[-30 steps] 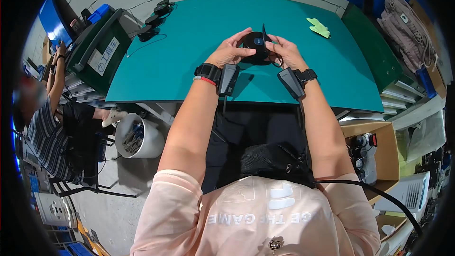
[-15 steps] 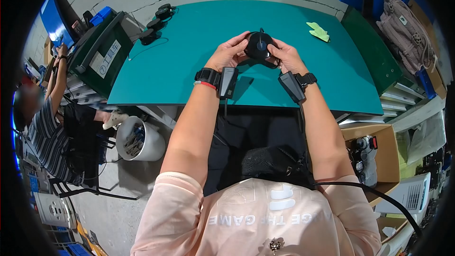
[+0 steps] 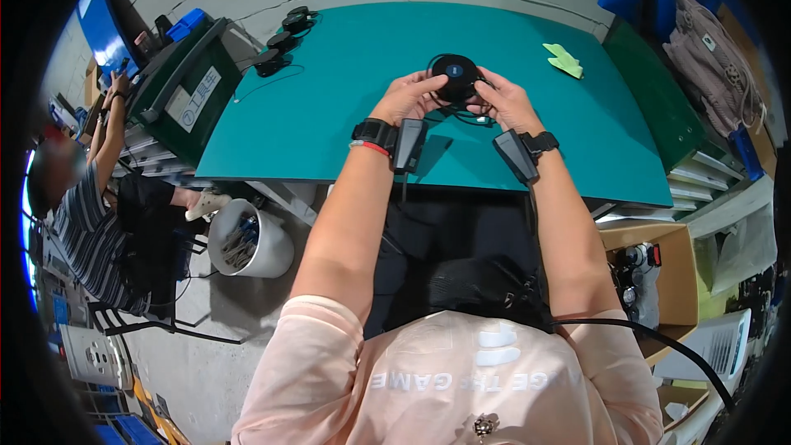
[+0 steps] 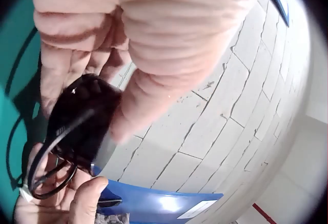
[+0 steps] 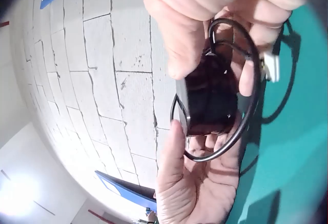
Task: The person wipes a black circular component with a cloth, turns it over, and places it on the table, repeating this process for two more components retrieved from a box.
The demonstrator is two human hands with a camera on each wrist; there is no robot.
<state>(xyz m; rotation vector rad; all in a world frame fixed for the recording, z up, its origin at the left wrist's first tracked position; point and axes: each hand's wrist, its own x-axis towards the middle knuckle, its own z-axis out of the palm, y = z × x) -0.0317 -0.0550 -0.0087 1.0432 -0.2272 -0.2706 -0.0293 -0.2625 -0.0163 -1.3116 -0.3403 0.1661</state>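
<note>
Over the green table [image 3: 371,148], both hands hold a round black puck-shaped device [image 3: 455,81] with a small marked centre on its top face. My left hand [image 3: 406,99] grips its left side, thumb on the upper edge and fingers underneath. On the opposite side my right hand [image 3: 505,101] pinches the rim between thumb and fingers. A thin black cable [image 5: 257,88] loops around the device, past the right fingers. Its white connector [image 5: 271,67] sticks out beside those fingers. The device's dark, glossy side [image 4: 82,116] shows between the hands in the left wrist view.
Several similar black devices [image 3: 269,63] with cables lie at the table's far left. A yellow-green cloth [image 3: 563,60] is at the back right. Below stand a white bin [image 3: 276,251] and a cardboard box [image 3: 677,268]. Another person [image 3: 91,239] sits at left.
The device has turned so that its round top faces the head camera. The cable that stood up above it now hangs looped around and below it. Both hands keep their hold.
</note>
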